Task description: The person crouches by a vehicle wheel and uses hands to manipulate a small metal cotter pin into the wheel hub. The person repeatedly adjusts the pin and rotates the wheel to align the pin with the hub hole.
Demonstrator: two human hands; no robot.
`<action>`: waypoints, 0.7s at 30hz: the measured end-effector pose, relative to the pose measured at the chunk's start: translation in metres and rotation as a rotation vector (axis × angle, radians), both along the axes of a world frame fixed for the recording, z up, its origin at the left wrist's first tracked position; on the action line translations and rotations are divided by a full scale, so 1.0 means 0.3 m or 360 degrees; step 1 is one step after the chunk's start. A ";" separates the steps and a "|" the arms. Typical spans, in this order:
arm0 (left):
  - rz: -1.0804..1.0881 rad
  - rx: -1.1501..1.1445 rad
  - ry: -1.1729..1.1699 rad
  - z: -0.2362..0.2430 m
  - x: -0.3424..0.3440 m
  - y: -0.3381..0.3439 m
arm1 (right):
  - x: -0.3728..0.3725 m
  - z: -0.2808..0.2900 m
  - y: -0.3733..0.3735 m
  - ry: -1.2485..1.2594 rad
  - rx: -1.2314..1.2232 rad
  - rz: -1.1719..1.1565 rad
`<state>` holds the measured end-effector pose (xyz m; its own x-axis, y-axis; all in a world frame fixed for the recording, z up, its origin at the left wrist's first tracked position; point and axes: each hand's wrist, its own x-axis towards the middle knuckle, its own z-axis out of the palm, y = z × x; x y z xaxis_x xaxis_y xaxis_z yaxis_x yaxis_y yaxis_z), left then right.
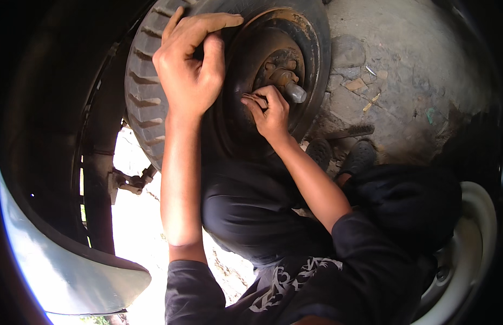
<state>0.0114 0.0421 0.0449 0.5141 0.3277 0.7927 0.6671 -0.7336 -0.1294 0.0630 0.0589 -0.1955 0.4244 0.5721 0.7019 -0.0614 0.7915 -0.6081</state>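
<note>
A large treaded tyre (145, 97) stands upright in front of me, around a dark, rusty steel wheel (238, 130). Its hub (286, 78) has studs and a pale cylindrical end. My left hand (192, 65) is at the top left of the wheel, against the tyre, index finger stretched toward the rim and the others partly curled, with nothing visible held. Lower right of it, my right hand (267, 111) is pinched at the wheel beside the hub; whatever is between its fingertips is too small or hidden to make out.
A dark wheel arch (45, 119) and light body panel (72, 281) curve along the left, near a metal linkage (129, 184). My shoes (357, 157) rest on dirty ground (397, 65) with debris and a dark flat bar (351, 132). A pale wheel rim (479, 227) lies at lower right.
</note>
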 end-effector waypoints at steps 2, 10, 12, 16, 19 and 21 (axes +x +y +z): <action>-0.0004 -0.0035 0.0021 0.001 0.009 0.002 | 0.004 -0.070 -0.040 0.0116 -0.0447 0.0402; 0.0042 -0.0078 -0.0059 0.015 0.012 -0.009 | 0.096 0.024 -0.003 0.0470 -0.1076 0.1346; 0.0112 -0.0090 -0.0139 0.010 0.060 -0.035 | 0.105 0.002 -0.032 0.0206 -0.1297 0.1337; -0.0002 -0.0024 0.0060 -0.008 0.009 0.003 | 0.046 -0.013 -0.042 0.0519 -0.1103 0.1142; 0.0091 -0.0063 0.0000 0.016 0.012 -0.021 | 0.034 0.033 -0.001 0.0641 -0.1065 0.1169; 0.0054 -0.0086 -0.0071 0.011 0.027 -0.018 | 0.052 0.014 -0.014 0.0575 -0.1090 0.1190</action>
